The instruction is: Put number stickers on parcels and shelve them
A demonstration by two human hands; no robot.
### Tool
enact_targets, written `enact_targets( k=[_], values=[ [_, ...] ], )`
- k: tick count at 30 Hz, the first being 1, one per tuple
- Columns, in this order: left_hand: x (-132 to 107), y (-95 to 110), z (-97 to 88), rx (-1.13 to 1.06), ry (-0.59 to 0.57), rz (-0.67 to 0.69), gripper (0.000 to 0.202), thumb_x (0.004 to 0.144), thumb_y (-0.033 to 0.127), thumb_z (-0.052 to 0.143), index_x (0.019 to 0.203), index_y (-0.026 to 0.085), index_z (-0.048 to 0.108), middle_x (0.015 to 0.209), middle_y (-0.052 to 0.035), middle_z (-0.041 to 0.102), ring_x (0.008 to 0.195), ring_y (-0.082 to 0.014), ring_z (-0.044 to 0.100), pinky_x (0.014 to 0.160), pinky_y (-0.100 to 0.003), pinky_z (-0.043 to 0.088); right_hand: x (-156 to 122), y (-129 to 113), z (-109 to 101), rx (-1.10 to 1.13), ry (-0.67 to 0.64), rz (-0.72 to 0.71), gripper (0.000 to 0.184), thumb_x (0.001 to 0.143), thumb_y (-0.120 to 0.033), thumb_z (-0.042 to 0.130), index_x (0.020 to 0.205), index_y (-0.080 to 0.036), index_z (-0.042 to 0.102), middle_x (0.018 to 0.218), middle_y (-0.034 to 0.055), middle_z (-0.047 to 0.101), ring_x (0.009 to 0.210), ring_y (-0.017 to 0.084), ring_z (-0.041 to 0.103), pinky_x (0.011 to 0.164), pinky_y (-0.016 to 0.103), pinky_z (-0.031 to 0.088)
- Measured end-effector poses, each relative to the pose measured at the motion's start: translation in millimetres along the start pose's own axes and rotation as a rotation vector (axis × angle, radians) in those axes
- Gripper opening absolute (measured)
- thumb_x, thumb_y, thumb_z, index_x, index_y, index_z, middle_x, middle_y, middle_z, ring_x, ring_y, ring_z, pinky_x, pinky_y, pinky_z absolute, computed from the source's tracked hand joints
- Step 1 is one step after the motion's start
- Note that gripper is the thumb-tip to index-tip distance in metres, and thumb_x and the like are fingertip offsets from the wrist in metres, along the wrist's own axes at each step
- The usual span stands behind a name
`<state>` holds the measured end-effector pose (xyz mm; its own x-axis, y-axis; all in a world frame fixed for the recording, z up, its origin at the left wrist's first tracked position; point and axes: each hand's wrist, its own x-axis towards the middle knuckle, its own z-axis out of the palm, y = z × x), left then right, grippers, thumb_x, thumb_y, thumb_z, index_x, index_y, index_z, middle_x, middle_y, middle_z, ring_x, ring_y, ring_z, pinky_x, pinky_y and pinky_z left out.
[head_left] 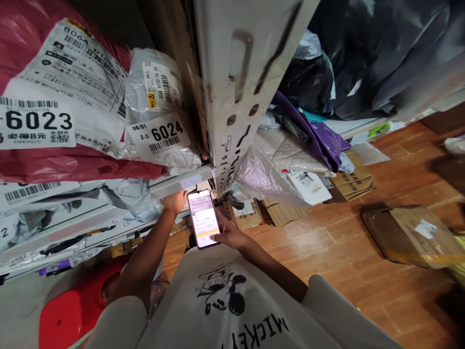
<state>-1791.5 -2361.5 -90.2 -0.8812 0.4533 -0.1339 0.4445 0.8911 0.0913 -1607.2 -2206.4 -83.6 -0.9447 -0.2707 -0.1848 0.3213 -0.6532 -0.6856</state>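
Note:
My right hand (229, 235) holds a lit smartphone (202, 218) from its right side, with the thumb lying on the lower part of the screen. My left hand (175, 200) reaches up to the front rail of a metal shelf (178, 183), just left of the phone's top. Its fingers are hidden against the rail and the phone. Above the rail lies a grey parcel bag (160, 97) with a label reading 6024 (160, 134). Left of it is a red bag (72, 165) with a label reading 6023 (36, 123).
A white perforated shelf upright (236, 97) stands right in front of me. Bagged parcels fill the shelves on both sides. Cardboard boxes (410, 232) and a further stack of boxes (276, 213) sit on the wooden floor (327, 252). A red stool (72, 310) is at lower left.

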Motion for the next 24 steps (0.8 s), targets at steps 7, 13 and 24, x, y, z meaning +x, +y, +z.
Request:
enact_targets(
  k=[7,13,24],
  values=[
    [-6.7,2.1,3.8,-0.043,0.094,0.14,0.038,0.09,0.032,0.05,0.121,0.019,0.067,0.122,-0.0183,0.064,0.117,-0.0401,0.053,0.101,-0.054,0.035,0.6,-1.9,-1.4,0.003,-0.022,-0.027,0.096,0.063,-0.019,0.078,0.146,-0.034,0.031,0.129,0.0046,0.063,0.106,0.026,0.065,0.085,0.035,0.05],
    [-63.8,-17.2,31.3,-0.146,0.25,0.315,0.022,0.082,0.021,0.057,0.097,0.022,0.073,0.122,-0.0118,0.067,0.12,-0.031,0.055,0.111,-0.052,0.029,0.8,-2.7,-4.8,-0.033,-0.026,-0.018,0.094,0.064,-0.021,0.078,0.145,-0.032,0.033,0.135,0.0061,0.058,0.113,0.027,0.061,0.082,0.034,0.051],
    [-130.5,10.6,5.0,-0.517,0.609,0.025,0.028,0.095,0.02,0.046,0.12,0.017,0.06,0.114,-0.0116,0.061,0.11,-0.0218,0.058,0.093,-0.038,0.05,15.0,-3.7,-10.9,-0.097,-0.15,0.027,0.088,0.065,-0.028,0.081,0.141,-0.027,0.036,0.137,0.0097,0.055,0.124,0.029,0.054,0.098,0.043,0.045]
  ],
)
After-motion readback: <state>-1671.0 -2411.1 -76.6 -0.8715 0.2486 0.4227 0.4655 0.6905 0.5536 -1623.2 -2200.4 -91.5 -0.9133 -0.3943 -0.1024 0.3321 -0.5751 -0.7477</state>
